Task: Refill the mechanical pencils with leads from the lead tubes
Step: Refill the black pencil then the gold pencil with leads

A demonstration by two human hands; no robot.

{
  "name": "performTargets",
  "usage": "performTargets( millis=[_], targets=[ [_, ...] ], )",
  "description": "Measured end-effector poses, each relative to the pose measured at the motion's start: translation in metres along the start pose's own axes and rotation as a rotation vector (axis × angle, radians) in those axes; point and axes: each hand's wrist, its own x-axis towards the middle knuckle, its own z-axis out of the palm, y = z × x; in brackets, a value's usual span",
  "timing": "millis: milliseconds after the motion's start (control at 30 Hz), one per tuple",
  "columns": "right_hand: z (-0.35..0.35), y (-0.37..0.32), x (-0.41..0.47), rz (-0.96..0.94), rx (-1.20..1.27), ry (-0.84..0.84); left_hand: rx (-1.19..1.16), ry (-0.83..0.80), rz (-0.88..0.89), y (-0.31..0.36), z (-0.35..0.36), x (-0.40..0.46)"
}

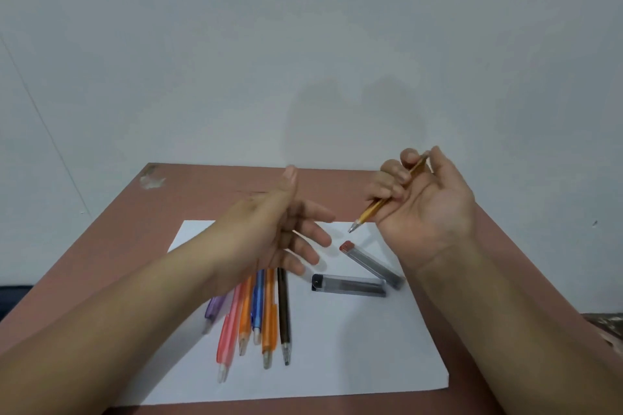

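My right hand is raised above the table, fingers curled around a yellow mechanical pencil whose tip points down and left. My left hand hovers with fingers spread and thumb up, holding nothing, above a row of several mechanical pencils in purple, pink, orange, blue and dark brown. Two clear lead tubes lie on the white paper: one with a red cap, one with a black cap, their far ends touching below my right wrist.
The paper lies on a reddish-brown table pushed against a pale wall. A scuffed patch marks the table's far left corner. Patterned fabric shows at the right edge.
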Motion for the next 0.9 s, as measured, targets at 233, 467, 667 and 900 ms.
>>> performTargets(
  millis=[233,467,667,900],
  targets=[
    [-0.002,-0.010,-0.004,-0.026,0.082,-0.010,-0.130,-0.206,-0.126,-0.004,0.021,-0.005],
    [-0.004,-0.011,-0.004,-0.038,0.116,-0.002,-0.183,-0.251,-0.089,-0.007,0.020,-0.002],
    [-0.004,-0.013,-0.006,-0.036,0.130,-0.023,-0.174,-0.268,-0.042,-0.011,0.020,-0.001],
    [-0.006,-0.012,-0.005,-0.040,0.142,-0.023,-0.170,-0.266,-0.039,-0.013,0.020,-0.001]
  ],
)
